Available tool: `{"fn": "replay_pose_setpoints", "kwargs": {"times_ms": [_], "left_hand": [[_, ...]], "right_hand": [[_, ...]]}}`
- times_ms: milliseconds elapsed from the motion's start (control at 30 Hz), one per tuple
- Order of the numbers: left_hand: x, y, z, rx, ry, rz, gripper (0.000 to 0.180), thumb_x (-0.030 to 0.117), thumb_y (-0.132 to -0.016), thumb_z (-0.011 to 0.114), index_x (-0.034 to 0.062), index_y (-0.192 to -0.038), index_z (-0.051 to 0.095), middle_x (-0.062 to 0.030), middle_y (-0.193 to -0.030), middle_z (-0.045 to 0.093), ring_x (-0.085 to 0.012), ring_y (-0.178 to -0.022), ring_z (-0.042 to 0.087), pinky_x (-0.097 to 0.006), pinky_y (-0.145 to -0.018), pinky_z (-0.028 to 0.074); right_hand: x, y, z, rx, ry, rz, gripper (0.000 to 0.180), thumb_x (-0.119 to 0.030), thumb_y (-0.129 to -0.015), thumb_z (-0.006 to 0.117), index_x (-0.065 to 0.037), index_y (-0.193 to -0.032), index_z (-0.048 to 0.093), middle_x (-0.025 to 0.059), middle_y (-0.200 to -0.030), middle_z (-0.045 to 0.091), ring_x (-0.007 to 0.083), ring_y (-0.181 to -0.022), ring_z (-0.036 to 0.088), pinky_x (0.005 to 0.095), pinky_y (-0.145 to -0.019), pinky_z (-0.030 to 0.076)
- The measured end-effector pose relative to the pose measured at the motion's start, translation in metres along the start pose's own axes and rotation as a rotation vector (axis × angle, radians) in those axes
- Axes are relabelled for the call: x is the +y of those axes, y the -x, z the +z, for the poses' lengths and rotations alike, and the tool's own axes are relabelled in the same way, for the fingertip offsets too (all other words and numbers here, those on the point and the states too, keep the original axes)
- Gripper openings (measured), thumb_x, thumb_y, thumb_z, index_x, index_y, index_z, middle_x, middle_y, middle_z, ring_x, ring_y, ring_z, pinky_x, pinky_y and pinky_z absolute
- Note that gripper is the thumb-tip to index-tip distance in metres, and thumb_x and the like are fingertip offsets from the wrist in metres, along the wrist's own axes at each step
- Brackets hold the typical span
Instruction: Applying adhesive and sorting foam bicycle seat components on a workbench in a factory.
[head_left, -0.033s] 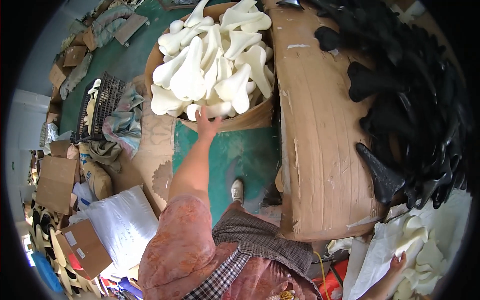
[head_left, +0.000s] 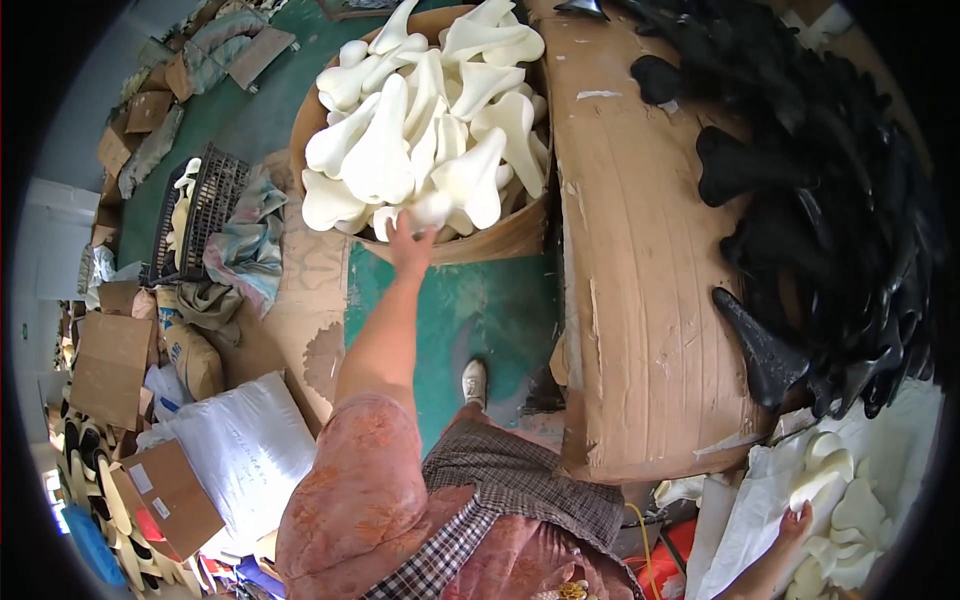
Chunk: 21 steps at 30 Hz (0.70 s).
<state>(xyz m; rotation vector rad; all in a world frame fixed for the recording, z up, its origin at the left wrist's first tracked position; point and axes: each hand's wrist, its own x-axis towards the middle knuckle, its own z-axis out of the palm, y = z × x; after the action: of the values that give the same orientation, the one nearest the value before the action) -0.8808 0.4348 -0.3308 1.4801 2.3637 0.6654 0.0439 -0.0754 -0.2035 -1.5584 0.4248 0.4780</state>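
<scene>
At the front rim of a round cardboard bin [head_left: 500, 240] heaped with cream foam bicycle saddle pads [head_left: 380, 150], my left hand [head_left: 408, 250] is stretched out with its fingers apart. Just past the fingertips lies a slightly blurred pad [head_left: 430, 210]; I see no grip on it. At the lower right my right hand [head_left: 795, 525] has its fingers closed at the near edge of another saddle pad [head_left: 822, 482]. More cream pads [head_left: 860, 525] lie around it on white sheeting [head_left: 730, 530].
A large cardboard box [head_left: 660, 300] stands to the right of the bin, with glossy black saddle-shaped pieces [head_left: 820, 230] piled along it. At left are a dark plastic crate [head_left: 215, 205], a white sack [head_left: 245, 450] and cartons [head_left: 115, 370]. Green floor [head_left: 400, 330] shows between.
The blurred pad by my left hand has shifted slightly left and up onto the heap. My left hand has moved slightly left. My right hand stays at the same pad.
</scene>
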Motion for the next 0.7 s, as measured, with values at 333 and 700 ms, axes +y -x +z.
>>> {"fn": "replay_pose_setpoints", "kwargs": {"times_ms": [333, 700], "left_hand": [[0.001, 0.006, -0.005, -0.023, 0.289, -0.112, 0.093, 0.014, -0.068, 0.076, 0.013, -0.144, 0.021, -0.0214, -0.141, 0.028, -0.0377, -0.126, 0.038, -0.043, -0.105, 0.037], [-0.111, 0.041, -0.033, -0.038, 0.257, -0.14, 0.089, 0.022, -0.071, 0.076, 0.0013, -0.143, 0.028, -0.0199, -0.148, 0.027, -0.0328, -0.136, 0.026, -0.042, -0.111, 0.025]], "right_hand": [[0.003, 0.016, 0.009, 0.014, -0.171, 0.017, 0.032, -0.009, -0.075, 0.064, -0.007, -0.106, 0.058, 0.0077, -0.102, 0.063, 0.0179, -0.082, 0.063, 0.0273, -0.069, 0.055], [0.124, 0.357, 0.281, -1.024, -0.287, 0.01, 0.045, -0.024, -0.094, 0.047, -0.001, -0.132, 0.043, 0.0144, -0.127, 0.053, 0.0256, -0.109, 0.056, 0.0363, -0.09, 0.049]]}}
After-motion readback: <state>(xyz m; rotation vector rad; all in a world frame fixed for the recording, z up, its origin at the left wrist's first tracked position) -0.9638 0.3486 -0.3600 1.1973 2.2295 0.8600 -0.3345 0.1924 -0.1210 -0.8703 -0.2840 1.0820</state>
